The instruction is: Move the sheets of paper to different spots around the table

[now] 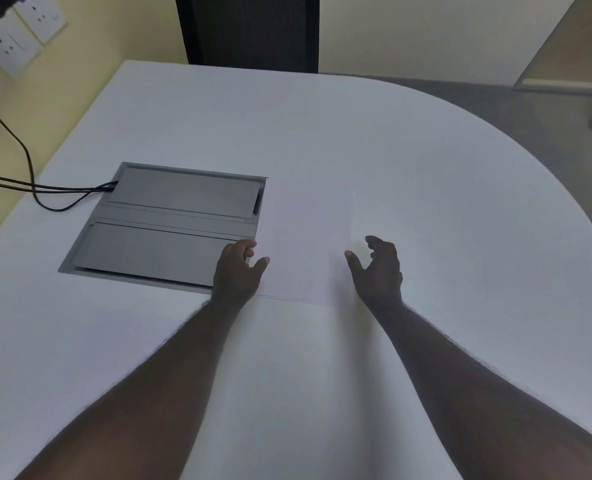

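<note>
A white sheet of paper (305,237) lies flat on the white table (426,174), just right of the grey panel; its near edge shows as a faint line between my wrists. A second sheet may lie under it to the right, but I cannot tell. My left hand (239,268) rests at the sheet's left edge with curled fingers and thumb apart. My right hand (377,268) hovers over the sheet's right part, fingers spread and bent. Neither hand grips anything.
A grey cable-box panel (162,223) is set into the table at left, with black cables (27,181) running off the left edge to wall sockets (13,39). A dark chair back (249,29) stands behind the table. The table's right edge curves round.
</note>
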The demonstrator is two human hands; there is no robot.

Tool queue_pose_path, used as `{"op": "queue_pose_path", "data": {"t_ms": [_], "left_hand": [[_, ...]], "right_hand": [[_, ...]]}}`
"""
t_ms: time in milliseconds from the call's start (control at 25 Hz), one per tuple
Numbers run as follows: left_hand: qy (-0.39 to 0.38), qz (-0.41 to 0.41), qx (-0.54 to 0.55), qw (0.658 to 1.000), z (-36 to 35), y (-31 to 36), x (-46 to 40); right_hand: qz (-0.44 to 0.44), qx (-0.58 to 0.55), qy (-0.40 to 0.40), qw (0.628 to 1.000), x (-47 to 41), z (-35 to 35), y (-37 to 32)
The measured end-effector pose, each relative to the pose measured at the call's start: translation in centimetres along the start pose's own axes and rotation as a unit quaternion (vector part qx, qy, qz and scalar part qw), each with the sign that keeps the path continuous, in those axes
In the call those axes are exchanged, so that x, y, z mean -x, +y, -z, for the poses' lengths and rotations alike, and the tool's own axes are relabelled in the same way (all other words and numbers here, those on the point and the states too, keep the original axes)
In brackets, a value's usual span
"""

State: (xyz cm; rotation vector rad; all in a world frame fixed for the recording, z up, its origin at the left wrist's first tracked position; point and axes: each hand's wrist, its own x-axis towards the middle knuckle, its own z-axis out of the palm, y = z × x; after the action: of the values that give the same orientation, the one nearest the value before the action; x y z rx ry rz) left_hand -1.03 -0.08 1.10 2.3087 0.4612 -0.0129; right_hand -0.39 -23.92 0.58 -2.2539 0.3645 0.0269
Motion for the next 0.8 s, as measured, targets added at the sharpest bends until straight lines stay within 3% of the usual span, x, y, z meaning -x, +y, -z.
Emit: {"op": "queue_pose_path", "data": {"t_ms": [320, 800], "left_hand": [[-0.041, 0.101, -0.094, 0.990, -2.5, -0.7, -2.3], [0.004, 0.177, -0.131, 0.975, -3.9, 1.0, -2.3]], "right_hand": [[-0.092, 0.081, -0.052, 0.991, -1.7, -2.8, 0.7], [-0.139, 0.133, -0.043, 0.980, -1.4, -4.8, -0.5]]}}
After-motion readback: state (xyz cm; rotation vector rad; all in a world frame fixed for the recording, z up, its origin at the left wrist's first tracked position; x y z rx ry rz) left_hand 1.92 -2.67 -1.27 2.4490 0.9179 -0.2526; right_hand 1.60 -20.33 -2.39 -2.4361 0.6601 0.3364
